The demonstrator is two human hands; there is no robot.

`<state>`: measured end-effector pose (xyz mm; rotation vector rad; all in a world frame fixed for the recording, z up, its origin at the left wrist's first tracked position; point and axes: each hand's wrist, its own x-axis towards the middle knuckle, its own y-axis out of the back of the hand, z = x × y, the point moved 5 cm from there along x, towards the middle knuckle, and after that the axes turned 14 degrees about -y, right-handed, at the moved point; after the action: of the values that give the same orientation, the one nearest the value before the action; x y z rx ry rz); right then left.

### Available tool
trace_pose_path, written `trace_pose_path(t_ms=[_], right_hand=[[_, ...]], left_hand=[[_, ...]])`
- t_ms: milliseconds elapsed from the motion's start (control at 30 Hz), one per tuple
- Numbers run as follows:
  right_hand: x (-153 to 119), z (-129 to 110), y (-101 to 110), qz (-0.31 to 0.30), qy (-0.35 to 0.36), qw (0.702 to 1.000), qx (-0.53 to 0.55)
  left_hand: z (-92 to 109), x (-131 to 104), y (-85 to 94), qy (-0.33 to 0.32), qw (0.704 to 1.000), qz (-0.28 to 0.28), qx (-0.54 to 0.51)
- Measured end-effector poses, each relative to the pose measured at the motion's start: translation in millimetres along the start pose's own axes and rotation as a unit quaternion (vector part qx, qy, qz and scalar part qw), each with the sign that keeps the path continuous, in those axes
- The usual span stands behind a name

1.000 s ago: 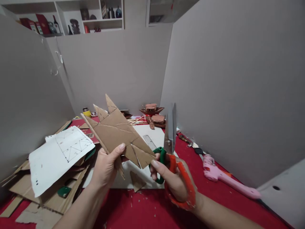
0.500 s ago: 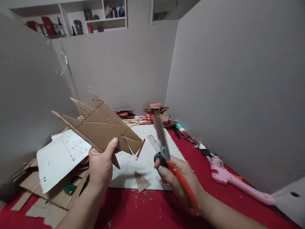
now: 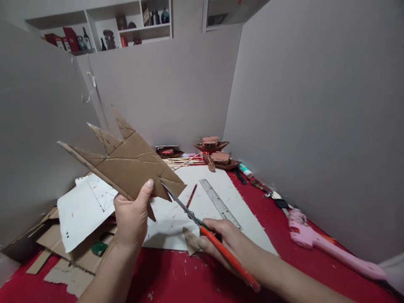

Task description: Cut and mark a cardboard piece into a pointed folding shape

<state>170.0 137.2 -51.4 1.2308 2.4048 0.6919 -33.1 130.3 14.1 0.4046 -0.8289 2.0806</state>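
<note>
My left hand (image 3: 132,210) grips a cardboard piece (image 3: 135,162) by its lower edge, thumb on top. The piece has several pointed teeth along its upper left side, pencil lines, and a slit near its right corner. In my right hand (image 3: 225,242) is a pair of scissors (image 3: 217,244) with orange and green handles. Their blades reach into the slit, tips near the slit's inner end. Below, a small cardboard triangle (image 3: 190,241) lies at the near edge of the white sheet (image 3: 170,223), partly behind my right fingers.
A metal ruler (image 3: 221,205) and a red pencil (image 3: 191,195) lie on the sheet. Model boats (image 3: 221,159) and thin sticks (image 3: 183,161) sit at the back. Cardboard scraps (image 3: 63,240) and a drawn paper (image 3: 82,214) are at left, a pink glue gun (image 3: 334,248) at right.
The scissors have swung left and down from an upright hold, and their blades are now in the cardboard's slit. The cardboard has shifted slightly left. The ruler shows more fully.
</note>
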Motion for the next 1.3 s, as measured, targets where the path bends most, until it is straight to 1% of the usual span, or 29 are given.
trace_pose_path(t_ms=[200,300,400,467,533,600,667,767,900,1033,1300], right_hand=[[-2.9,-8.1,3.3,0.0,-0.014,1.0,-0.028],[-4.5,-11.6,5.5,0.005,-0.022,0.999,-0.045],[-5.6,-12.8,6.3,0.002,-0.022,0.998,-0.052],[-5.3,-11.0,5.8,-0.003,-0.02,0.999,-0.048],[-4.2,-8.0,4.2,-0.011,-0.01,0.999,-0.032],[-2.8,-5.5,2.3,-0.02,0.012,1.0,-0.008],[-1.5,-3.4,0.8,-0.024,0.031,0.999,0.012],[-0.3,-1.7,0.4,-0.02,0.041,0.998,0.041],[-1.9,-3.7,-0.4,-0.022,0.049,0.996,0.066],[-3.5,-6.2,-0.8,-0.019,0.053,0.996,0.064],[-1.3,-5.8,-0.3,-0.021,0.042,0.996,0.078]], left_hand=[[-2.5,2.9,2.7,-0.008,1.0,-0.005,0.003],[-4.1,3.6,3.9,-0.01,1.0,0.003,0.004],[-0.6,2.9,4.2,-0.029,0.999,0.011,0.024],[3.8,2.3,3.7,-0.045,0.998,0.008,0.042],[6.8,1.8,3.1,-0.047,0.998,0.003,0.043],[5.9,0.8,1.6,-0.019,0.999,-0.011,0.026],[1.7,-1.2,-1.3,0.028,0.999,-0.035,0.008],[-4.2,-5.2,-6.2,0.078,0.995,-0.054,-0.022],[-7.0,-7.2,-10.9,0.108,0.99,-0.04,-0.079],[-7.1,-6.6,-13.0,0.139,0.985,-0.033,-0.099],[-6.2,-6.8,-12.4,0.147,0.984,-0.034,-0.099]])
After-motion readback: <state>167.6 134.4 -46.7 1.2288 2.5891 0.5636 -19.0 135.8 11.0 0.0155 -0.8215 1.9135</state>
